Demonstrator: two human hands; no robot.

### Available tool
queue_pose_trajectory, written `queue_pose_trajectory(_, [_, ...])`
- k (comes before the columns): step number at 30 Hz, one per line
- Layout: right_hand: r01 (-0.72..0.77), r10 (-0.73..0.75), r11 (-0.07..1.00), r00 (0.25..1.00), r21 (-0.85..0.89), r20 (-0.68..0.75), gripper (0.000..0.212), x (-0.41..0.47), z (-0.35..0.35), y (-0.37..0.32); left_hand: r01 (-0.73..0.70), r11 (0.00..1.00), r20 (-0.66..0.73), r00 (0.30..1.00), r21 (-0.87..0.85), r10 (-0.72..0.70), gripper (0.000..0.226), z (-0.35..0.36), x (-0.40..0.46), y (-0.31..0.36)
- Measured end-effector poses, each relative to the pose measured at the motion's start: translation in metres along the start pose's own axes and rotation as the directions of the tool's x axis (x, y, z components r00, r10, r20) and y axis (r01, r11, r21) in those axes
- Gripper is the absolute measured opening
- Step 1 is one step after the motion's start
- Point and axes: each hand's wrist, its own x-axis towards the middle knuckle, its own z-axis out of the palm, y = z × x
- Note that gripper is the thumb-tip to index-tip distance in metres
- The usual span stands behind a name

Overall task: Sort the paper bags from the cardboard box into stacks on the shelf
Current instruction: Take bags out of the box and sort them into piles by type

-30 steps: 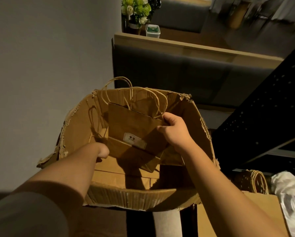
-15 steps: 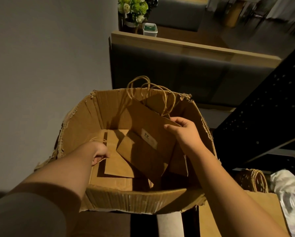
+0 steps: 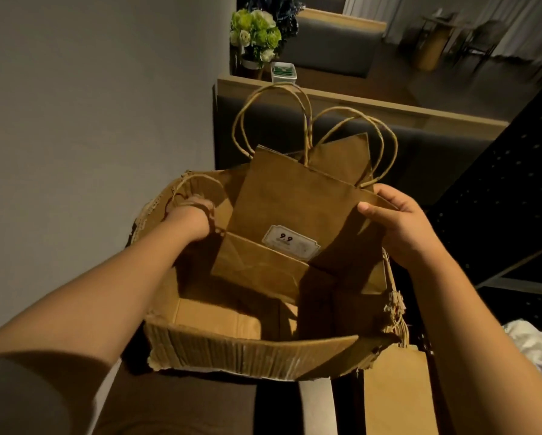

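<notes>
The right hand (image 3: 398, 227), right of centre in the frame, has its fingers (image 3: 386, 194) curled over the top right corner of a flat brown paper bag (image 3: 295, 211), with the thumb pressed on the bag's front face. The left hand (image 3: 191, 218), left of centre, has its fingers curled round something at the far left wall of the cardboard box (image 3: 247, 353); what they hold is blurred, though it looks like a twisted paper handle.

The held bag stands upright, its lower part inside the box and its upper part risen above the far rim. It is plain kraft brown, creased, with its folded base flap turned up toward the camera. A small white label (image 3: 290, 241) printed "9.9" sits just above that flap. Two twisted paper loop handles (image 3: 273, 120) rise from the top. A second brown bag (image 3: 342, 158) peeks out directly behind it, at upper centre.

The box is worn, its edges torn and ragged, its floor partly bare. Another brown bag (image 3: 395, 394) lies at lower right, outside the box. In the upper centre, green and white flowers (image 3: 257, 32) stand on a wooden ledge (image 3: 373, 105).
</notes>
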Motion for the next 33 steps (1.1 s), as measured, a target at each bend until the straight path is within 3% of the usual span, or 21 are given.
queue_pose_trajectory(3, [-0.002,0.003,1.000,0.999,-0.024,0.054,0.019,0.000,0.004,-0.001,-0.074,0.986,-0.128,0.990,-0.147,0.055,0.020,-0.023,-0.015,0.005])
queue_pose_trajectory(5, [0.004,0.004,0.995,0.997,-0.102,0.074,0.017,0.001,0.013,0.004,-0.149,0.899,-0.085,0.989,-0.412,0.125,0.006,-0.035,-0.021,0.008])
queue_pose_trajectory(6, [0.006,0.004,0.993,0.997,-0.121,0.081,0.016,0.001,0.017,0.007,-0.179,0.867,-0.057,0.983,-0.466,0.173,0.003,-0.039,-0.022,0.009])
queue_pose_trajectory(11, [-0.045,0.060,0.993,0.988,-0.107,0.140,0.009,0.005,0.020,0.032,-0.309,0.781,0.075,0.908,-0.543,0.411,0.019,-0.059,-0.028,0.010])
queue_pose_trajectory(15, [-0.065,0.125,0.963,0.968,-0.263,0.219,0.009,0.000,0.032,0.043,-0.536,0.762,0.116,0.785,-0.364,0.608,0.018,-0.075,-0.038,0.012])
queue_pose_trajectory(18, [-0.038,0.100,0.962,0.971,-0.272,0.219,0.009,-0.009,0.039,0.051,-0.596,0.750,0.140,0.748,-0.287,0.648,0.018,-0.080,-0.044,0.015])
queue_pose_trajectory(20, [-0.022,0.062,0.971,0.985,-0.240,0.160,0.012,-0.013,0.039,0.055,-0.562,0.701,0.032,0.770,-0.439,0.637,0.018,-0.082,-0.048,0.010])
queue_pose_trajectory(21, [-0.025,0.055,0.976,0.990,-0.218,0.133,0.013,-0.015,0.039,0.056,-0.464,0.589,-0.063,0.817,-0.662,0.573,0.020,-0.080,-0.051,0.006])
queue_pose_trajectory(22, [-0.037,0.059,0.980,0.992,-0.194,0.109,0.013,-0.015,0.038,0.057,-0.329,0.346,-0.144,0.873,-0.879,0.465,0.021,-0.076,-0.055,0.004])
queue_pose_trajectory(23, [-0.048,0.063,0.985,0.994,-0.167,0.090,0.012,-0.014,0.038,0.058,-0.243,0.059,-0.215,0.930,-0.968,0.298,0.021,-0.068,-0.059,0.001])
queue_pose_trajectory(24, [-0.051,0.061,0.989,0.995,-0.138,0.072,0.011,-0.014,0.038,0.057,-0.226,-0.149,-0.243,0.964,-0.963,0.108,0.020,-0.057,-0.057,-0.003])
queue_pose_trajectory(25, [-0.051,0.057,0.992,0.997,-0.113,0.053,0.011,-0.014,0.038,0.056,-0.235,-0.230,-0.233,0.972,-0.944,-0.036,0.021,-0.043,-0.055,-0.007])
queue_pose_trajectory(26, [-0.043,0.046,0.995,0.998,-0.091,0.038,0.011,-0.013,0.039,0.055,-0.235,-0.243,-0.220,0.972,-0.941,-0.086,0.033,-0.031,-0.056,-0.009])
queue_pose_trajectory(27, [-0.026,0.028,0.996,0.999,-0.080,0.026,0.012,-0.012,0.039,0.054,-0.191,-0.188,-0.183,0.981,-0.963,-0.058,0.056,-0.017,-0.059,-0.011])
queue_pose_trajectory(29, [0.010,-0.010,0.997,1.000,-0.072,0.004,0.013,-0.010,0.041,0.054,-0.047,0.029,-0.045,0.996,-0.998,0.077,0.090,0.004,-0.071,-0.006])
queue_pose_trajectory(31, [0.023,-0.026,0.999,0.998,-0.048,-0.061,0.015,-0.008,0.044,0.055,0.014,0.274,0.034,0.997,-0.962,0.068,0.079,0.021,-0.076,0.001])
queue_pose_trajectory(33, [0.002,-0.014,0.998,0.982,-0.065,-0.189,0.032,-0.005,0.047,0.059,-0.022,0.390,-0.040,0.999,-0.920,-0.037,0.051,0.030,-0.073,0.006])
